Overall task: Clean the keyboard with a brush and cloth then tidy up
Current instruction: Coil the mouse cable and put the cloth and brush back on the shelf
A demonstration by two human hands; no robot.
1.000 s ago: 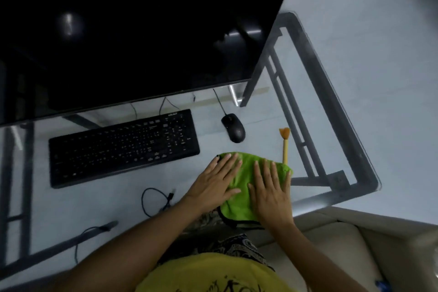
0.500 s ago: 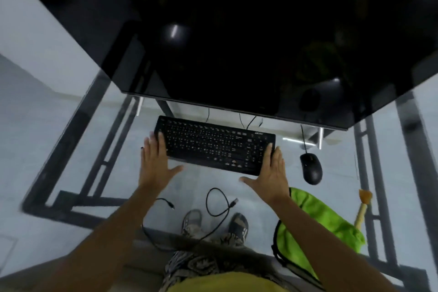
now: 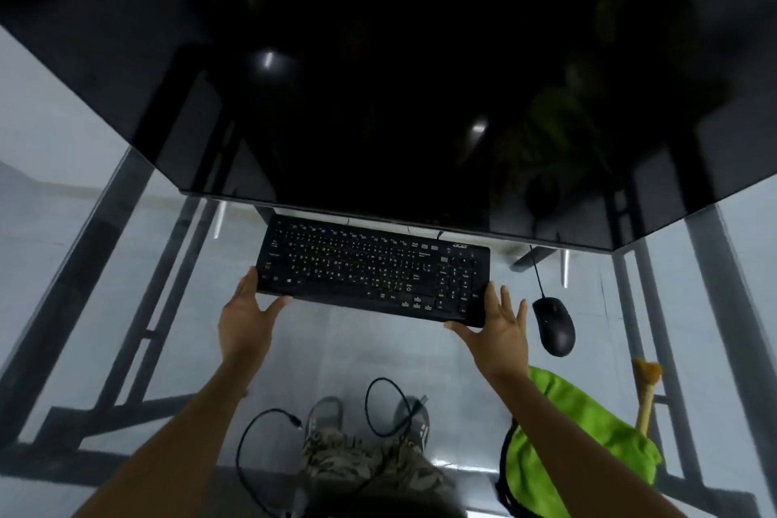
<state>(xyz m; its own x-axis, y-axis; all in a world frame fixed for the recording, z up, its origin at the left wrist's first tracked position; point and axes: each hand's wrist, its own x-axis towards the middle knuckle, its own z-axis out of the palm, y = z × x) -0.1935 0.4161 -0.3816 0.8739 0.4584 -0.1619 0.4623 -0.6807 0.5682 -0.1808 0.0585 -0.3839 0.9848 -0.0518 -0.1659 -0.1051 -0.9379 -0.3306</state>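
Both hands at the keyboard's [image 3: 372,271] near corners: left hand [image 3: 244,318] with fingers along the left end and thumb on the near edge, right hand [image 3: 500,326] with fingers spread beside the right end and thumb on the near corner; true grip impossible to tell. Flat, black, matte slab on a glass tabletop [image 3: 126,265], partly under a glossy dark monitor [image 3: 399,76]. Right of it, a smooth black mouse [image 3: 554,326]; nearer right, a crumpled green cloth [image 3: 588,433] beside a pale-handled brush [image 3: 645,395]. Loose black cables [image 3: 260,450] near centre.
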